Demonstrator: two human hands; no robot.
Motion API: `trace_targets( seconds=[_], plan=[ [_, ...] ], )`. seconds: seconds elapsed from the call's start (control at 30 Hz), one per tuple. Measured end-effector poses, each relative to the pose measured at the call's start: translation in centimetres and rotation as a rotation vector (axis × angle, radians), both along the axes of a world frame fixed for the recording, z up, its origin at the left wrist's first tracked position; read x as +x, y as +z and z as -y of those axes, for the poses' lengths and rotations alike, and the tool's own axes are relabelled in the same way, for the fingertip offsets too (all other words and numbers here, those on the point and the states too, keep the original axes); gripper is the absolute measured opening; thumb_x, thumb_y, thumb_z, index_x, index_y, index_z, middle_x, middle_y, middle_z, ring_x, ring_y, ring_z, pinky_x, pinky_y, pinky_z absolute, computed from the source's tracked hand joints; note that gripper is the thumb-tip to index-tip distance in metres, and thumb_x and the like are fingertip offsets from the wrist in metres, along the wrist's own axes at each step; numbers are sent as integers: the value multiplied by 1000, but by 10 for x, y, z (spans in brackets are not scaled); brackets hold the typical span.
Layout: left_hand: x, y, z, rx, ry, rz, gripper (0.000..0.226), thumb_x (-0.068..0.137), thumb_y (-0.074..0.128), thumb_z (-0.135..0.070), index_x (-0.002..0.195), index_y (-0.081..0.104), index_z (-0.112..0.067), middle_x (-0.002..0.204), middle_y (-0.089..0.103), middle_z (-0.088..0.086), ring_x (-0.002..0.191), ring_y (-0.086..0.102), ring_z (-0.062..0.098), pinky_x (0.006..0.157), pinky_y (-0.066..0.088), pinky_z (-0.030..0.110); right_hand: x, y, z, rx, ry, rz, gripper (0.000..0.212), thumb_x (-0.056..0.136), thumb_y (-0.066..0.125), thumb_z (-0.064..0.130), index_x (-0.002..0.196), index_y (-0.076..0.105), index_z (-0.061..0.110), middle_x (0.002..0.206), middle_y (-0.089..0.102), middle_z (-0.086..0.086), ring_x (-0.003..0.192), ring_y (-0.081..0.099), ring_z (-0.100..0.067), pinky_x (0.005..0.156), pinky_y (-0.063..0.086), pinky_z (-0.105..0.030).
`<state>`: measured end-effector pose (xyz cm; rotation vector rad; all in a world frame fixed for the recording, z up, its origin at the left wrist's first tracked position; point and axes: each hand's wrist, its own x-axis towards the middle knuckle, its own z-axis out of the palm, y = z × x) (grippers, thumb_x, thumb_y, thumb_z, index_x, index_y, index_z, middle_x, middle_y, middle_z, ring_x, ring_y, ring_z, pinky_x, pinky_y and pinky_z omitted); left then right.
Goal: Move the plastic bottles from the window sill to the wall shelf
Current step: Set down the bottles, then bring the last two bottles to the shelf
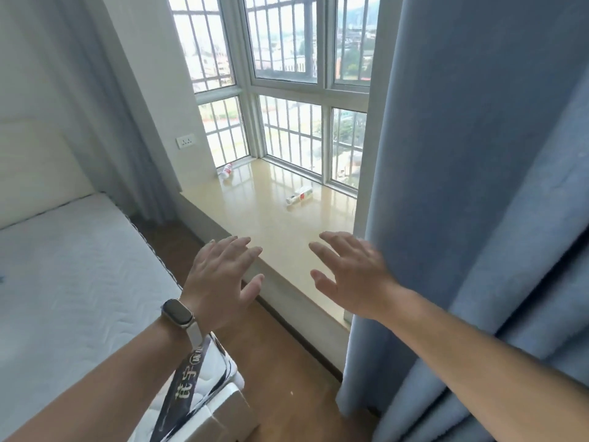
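- Fingers (242,247) of the left hand (216,279) are spread flat and grasp nothing; fingers (331,244) of the right hand (353,275) are likewise splayed and empty, both hands hovering over the near end of the window sill (255,199).
- Blue curtain (478,186) hangs down the right side, just beside the right forearm and covering the sill's right end.
- Barred window (287,74) wraps the far corner behind the sill.
- Bare white mattress (63,266) lies at the left, with wooden floor (287,362) between it and the sill.
- Glossy beige sill carries both bottles, well apart from each other and from the hands.
- One plastic bottle (299,196) with a red-and-white label lies on its side near the window frame, mid-sill.
- Another red-labelled bottle (225,171) lies tipped in the far left corner, against the wall.
- Smartwatch (178,314) sits on the left wrist.
- Wall socket (185,142) is mounted above the far bottle.
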<state>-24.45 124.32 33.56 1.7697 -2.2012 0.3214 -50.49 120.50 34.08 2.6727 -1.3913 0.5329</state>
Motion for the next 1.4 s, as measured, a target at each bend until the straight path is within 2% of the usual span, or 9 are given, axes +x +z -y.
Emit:
trace_targets(
  seconds=[0.13,0.2,0.3,0.37,0.47,0.53,0.73,0.87,1.4],
  plan=[
    [23,-1,12,-38,47,-1,52,86,47,-48,126,65,-19,134,61,5,129,52,30,107,35,59,17,0,33,80,48,-26,60,90,29,52,138,48,22,148,44,-5,136,38,-26,107,33,-43],
    [34,-6,25,-36,73,5,54,86,46,-48,127,65,-18,134,61,7,129,52,31,107,34,58,28,-2,50,93,68,-37,63,90,25,53,141,45,21,150,41,-6,137,34,-27,109,29,-43],
    [51,-14,51,-20,93,-10,56,86,44,-48,128,65,-19,137,59,9,131,51,31,110,31,57,44,-8,76,90,73,-60,57,89,35,50,131,56,18,138,54,-10,126,49,-32,99,42,-46],
    [62,-19,72,-11,89,-11,55,87,44,-48,130,63,-20,140,57,8,134,48,30,112,29,56,55,-9,98,101,76,-73,56,89,36,50,131,56,18,138,54,-10,125,50,-32,98,43,-45],
    [84,-24,110,-11,81,-6,55,88,44,-49,131,62,-20,140,57,8,135,47,31,112,29,57,79,-6,134,110,70,-97,59,94,31,52,143,42,22,153,38,-6,139,32,-27,109,29,-41],
    [100,-25,135,-15,77,-2,56,89,43,-50,132,62,-20,139,58,9,134,48,31,112,29,57,98,-4,160,98,77,-114,57,96,33,51,146,39,23,155,34,-5,142,27,-26,111,25,-40],
    [164,-25,205,-51,79,0,52,90,46,-49,130,61,-20,137,59,8,132,50,31,111,30,57,165,6,231,51,78,-160,58,92,34,53,137,51,21,143,50,-7,132,44,-31,104,38,-43],
    [204,-27,237,-64,103,12,52,90,48,-50,130,62,-19,136,60,9,129,52,32,110,31,58,204,6,267,41,83,-150,57,92,34,53,135,51,21,142,51,-8,131,46,-33,103,40,-47],
    [292,-35,323,-136,197,-25,47,86,51,-44,117,68,-13,127,63,12,118,59,35,96,48,53,304,-5,389,0,227,-119,53,90,40,51,130,55,19,135,56,-9,122,51,-33,95,44,-45]
  ],
)
